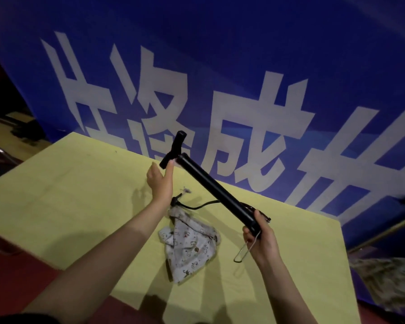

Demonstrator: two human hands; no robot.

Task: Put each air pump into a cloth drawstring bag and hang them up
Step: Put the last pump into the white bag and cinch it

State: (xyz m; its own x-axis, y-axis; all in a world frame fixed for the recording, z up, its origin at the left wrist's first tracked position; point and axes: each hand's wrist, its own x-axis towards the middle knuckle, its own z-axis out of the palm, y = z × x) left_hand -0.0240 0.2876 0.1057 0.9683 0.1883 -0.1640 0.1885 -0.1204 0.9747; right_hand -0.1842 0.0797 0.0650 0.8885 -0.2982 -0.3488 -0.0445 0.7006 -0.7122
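A yellow table top (pixel 56 206) is seen across the lower middle, its far edge set against a blue banner (pixel 220 31). Large white characters (pixel 150 94) are printed across the banner, partly cut off at the right. Dark red floor (pixel 21 272) is shown at the lower left, beside and below the table. At the far left, dim dark equipment (pixel 21 129) is glimpsed behind the banner's edge; details cannot be made out. A metal bar (pixel 388 228) is seen slanting at the right, past the table's corner. A blurred mottled grey-brown patch (pixel 388 281) is visible at the lower right; what it is cannot be told.
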